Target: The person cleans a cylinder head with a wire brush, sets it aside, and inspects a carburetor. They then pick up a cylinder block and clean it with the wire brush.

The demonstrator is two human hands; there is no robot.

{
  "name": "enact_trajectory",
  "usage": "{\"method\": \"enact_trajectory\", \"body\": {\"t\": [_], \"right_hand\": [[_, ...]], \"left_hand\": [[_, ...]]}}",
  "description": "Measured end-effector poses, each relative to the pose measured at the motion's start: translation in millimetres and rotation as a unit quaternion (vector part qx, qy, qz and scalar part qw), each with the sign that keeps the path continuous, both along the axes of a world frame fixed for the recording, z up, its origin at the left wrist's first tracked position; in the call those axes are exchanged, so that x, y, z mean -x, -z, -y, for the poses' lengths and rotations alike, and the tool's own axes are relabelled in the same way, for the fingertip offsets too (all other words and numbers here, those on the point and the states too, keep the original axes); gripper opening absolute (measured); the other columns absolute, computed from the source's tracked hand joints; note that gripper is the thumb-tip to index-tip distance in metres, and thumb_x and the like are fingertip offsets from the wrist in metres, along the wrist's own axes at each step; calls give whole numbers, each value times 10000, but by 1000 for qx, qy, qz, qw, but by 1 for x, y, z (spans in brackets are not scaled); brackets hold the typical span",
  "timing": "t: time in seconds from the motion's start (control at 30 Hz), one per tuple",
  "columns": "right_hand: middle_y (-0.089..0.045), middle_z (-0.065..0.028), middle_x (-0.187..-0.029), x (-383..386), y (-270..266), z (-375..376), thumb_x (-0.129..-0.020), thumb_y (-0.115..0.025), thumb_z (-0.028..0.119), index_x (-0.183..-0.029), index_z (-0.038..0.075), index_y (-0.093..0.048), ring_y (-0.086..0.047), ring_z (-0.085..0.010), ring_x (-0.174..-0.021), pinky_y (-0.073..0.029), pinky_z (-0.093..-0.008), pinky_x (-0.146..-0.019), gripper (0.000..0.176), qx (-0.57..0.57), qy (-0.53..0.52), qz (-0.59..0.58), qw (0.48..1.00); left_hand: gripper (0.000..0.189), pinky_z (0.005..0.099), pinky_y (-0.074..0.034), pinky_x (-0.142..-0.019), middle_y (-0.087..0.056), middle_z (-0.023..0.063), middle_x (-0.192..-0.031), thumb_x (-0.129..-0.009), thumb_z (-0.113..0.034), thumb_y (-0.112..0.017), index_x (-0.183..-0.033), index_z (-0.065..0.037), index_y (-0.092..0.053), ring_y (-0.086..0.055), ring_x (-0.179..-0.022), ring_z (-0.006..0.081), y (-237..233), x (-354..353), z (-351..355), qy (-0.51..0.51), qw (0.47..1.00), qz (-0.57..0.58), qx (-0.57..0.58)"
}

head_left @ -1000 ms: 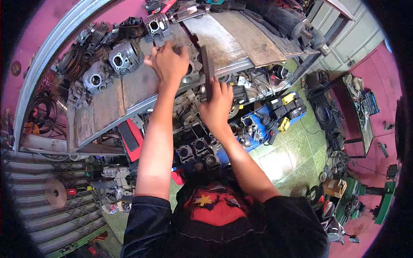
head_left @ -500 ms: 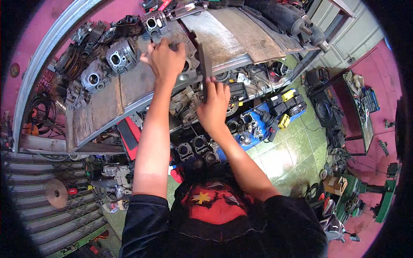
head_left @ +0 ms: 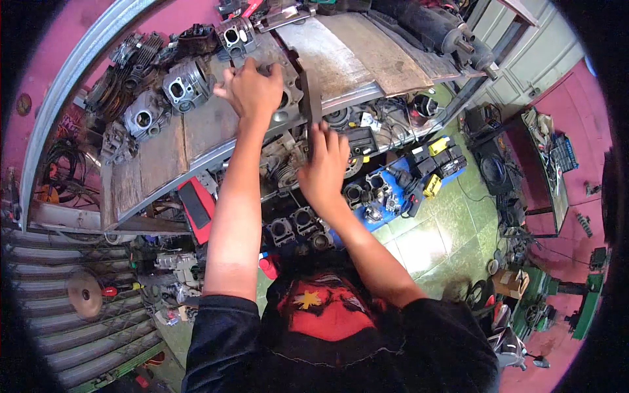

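— Metal cylinder head point(head_left: 290, 98): location?
— On the wooden table point(head_left: 354, 52), left hand point(head_left: 254, 92) fingers clamped over it. Right hand point(head_left: 324, 167) fingers grip a dark flat bar point(head_left: 309, 88) upright just beside it.

Engine workshop: cylinder heads point(head_left: 187, 84) everywhere.

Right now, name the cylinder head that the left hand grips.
The cylinder head at the wooden bench's front edge, under the left hand; the others lie untouched farther left.
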State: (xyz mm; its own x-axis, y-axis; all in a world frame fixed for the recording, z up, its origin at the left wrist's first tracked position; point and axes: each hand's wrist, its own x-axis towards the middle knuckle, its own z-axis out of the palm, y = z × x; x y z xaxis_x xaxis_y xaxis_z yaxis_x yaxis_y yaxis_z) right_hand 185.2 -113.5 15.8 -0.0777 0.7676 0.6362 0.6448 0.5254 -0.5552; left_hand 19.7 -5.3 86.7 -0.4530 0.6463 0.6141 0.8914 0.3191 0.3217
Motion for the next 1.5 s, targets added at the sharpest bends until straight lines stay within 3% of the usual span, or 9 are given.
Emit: {"method": "enact_trajectory", "body": {"t": [0.23, 0.3, 0.4, 0.6, 0.8, 0.97, 1.03, 1.17, 1.5], "right_hand": [[-659, -133, -1294, -66, -6, 18, -646, -597, -117, -1362, 6, -601, -559, -378, -1139, -400, -490, -988, 727, 58, -4, 22, 998], [-657, -138, -1301, -70, -12, 16, -649, -601, -120, -1361, 9, -602, -560, -378, -1154, -398, -491, -994, 724, 56, 0, -3, 998], [-645, -141, -1333, -67, -22, 18, -660, -611, -122, -1372, 18, -592, -557, -373, -1208, -391, -492, -1017, 725, 63, -7, -41, 997], [-592, -168, -1398, -41, -26, 20, -667, -587, -117, -1413, 10, -549, -524, -377, -1275, -361, -504, -1068, 758, 70, -23, -46, 996], [-596, -188, -1377, -36, -27, -5, -689, -574, -127, -1402, -5, -563, -527, -402, -1267, -363, -521, -1066, 723, 76, 9, -47, 996], [-606, -197, -1324, -22, -26, -13, -700, -586, -102, -1375, -13, -584, -538, -407, -1236, -378, -523, -1035, 682, 96, 16, -69, 993], [-614, -210, -1247, -14, -35, -18, -695, -596, -88, -1334, -13, -610, -545, -419, -1192, -396, -513, -993, 643, 99, 35, -73, 992], [-610, -216, -1135, -3, -30, -54, -690, -613, -74, -1297, -8, -613, -546, -429, -1123, -412, -513, -948, 610, 61, 16, -114, 991], [-591, -225, -1307, -8, -17, 15, -654, -617, -63, -1380, -45, -562, -541, -413, -1186, -393, -506, -995, 728, 100, 6, -67, 993]], "left_hand": [[540, 695, -250, -1098, -784, 158, -1082, -921, -559, -663, -1096, -52, -733, -556, -1298, 383, -8, 6, 4, 7, 1000, -7, 25], [608, 699, -228, -1119, -767, 133, -1163, -931, -630, -682, -1206, -90, -718, -545, -1355, 350, -20, 26, 9, 132, 981, 40, 132], [649, 689, -210, -1141, -738, 101, -1264, -907, -654, -725, -1308, -144, -699, -550, -1381, 293, -6, 63, 13, 288, 956, -18, 53], [578, 666, -162, -1169, -754, 130, -1238, -894, -622, -739, -1122, -95, -803, -593, -1319, 281, 6, 30, 10, 159, 987, -9, -4], [785, 665, -174, -1181, -783, 203, -1093, -876, -700, -675, -1101, 44, -780, -612, -1275, 386, -29, -21, 13, -54, 986, -42, 151], [686, 637, -189, -1193, -782, 189, -1124, -914, -652, -652, -1132, -17, -795, -608, -1290, 362, -36, -2, 5, 4, 980, -106, 167], [504, 659, -193, -1181, -793, 145, -1096, -952, -578, -633, -1097, -139, -834, -623, -1257, 338, -21, 12, 0, 305, 952, -28, 16], [414, 683, -219, -1154, -799, 118, -1014, -970, -527, -625, -979, -187, -860, -625, -1214, 331, -16, 2, -10, 114, 990, -40, 66], [412, 690, -241, -1141, -795, 148, -1007, -946, -519, -648, -974, -164, -856, -610, -1230, 346, -16, -4, -12, 64, 995, -5, 74]]}}
